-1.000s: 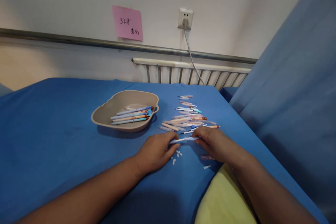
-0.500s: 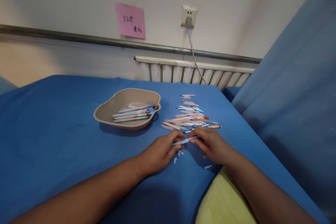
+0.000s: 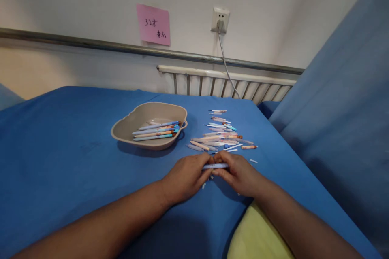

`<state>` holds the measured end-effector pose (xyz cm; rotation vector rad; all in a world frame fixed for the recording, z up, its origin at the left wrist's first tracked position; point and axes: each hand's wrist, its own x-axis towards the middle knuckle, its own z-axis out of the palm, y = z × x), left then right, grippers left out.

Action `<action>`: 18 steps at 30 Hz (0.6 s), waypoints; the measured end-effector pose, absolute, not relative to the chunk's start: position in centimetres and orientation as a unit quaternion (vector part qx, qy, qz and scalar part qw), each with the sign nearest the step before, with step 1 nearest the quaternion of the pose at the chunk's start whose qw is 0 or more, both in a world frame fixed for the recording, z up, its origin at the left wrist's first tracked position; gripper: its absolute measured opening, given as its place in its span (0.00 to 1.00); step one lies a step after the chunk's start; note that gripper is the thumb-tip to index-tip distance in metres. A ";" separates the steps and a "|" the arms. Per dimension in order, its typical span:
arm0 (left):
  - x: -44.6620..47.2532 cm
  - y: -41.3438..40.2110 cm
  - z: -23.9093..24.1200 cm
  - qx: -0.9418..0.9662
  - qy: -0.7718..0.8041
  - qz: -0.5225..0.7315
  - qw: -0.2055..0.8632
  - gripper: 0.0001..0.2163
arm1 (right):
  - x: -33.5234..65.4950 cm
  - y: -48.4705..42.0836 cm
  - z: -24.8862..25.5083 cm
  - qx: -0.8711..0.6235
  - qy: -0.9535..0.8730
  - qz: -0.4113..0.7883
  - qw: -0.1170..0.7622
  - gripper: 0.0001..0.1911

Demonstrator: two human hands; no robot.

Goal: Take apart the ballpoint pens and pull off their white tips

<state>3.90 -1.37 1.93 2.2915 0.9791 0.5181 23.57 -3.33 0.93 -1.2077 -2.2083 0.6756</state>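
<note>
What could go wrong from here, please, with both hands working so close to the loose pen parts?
The pale blue pen barrel might slip if the left hand or right hand loosens its grip. Either hand could knock the loose pen parts just beyond. The small white pieces near the fingers may get brushed away.

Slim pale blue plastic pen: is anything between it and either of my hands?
Nothing visible. Your left hand and right hand both grip the slim pale blue plastic pen directly. The loose pile of thin, multicoloured plastic pen parts lies beyond it, and small white pieces lie nearer you.
</note>
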 end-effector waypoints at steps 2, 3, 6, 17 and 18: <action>4.0 -1.3 1.9 0.837 0.356 0.213 0.357 0.10 | 23.6 -3.4 0.9 -0.445 -0.824 0.233 0.262 0.03; 4.0 -1.2 1.8 0.814 0.352 0.226 0.403 0.12 | 23.6 -3.4 1.0 -0.443 -0.828 0.226 0.260 0.04; 3.8 -0.4 1.8 0.739 0.356 0.243 0.518 0.11 | 23.7 -3.4 1.2 -0.432 -0.839 0.213 0.251 0.05; 3.7 -0.2 2.4 0.810 0.413 0.185 0.373 0.15 | 23.4 -3.8 1.3 -0.419 -0.847 0.205 0.255 0.04; 3.8 -0.4 2.3 0.800 0.417 0.193 0.386 0.12 | 23.4 -3.8 1.3 -0.412 -0.851 0.206 0.252 0.04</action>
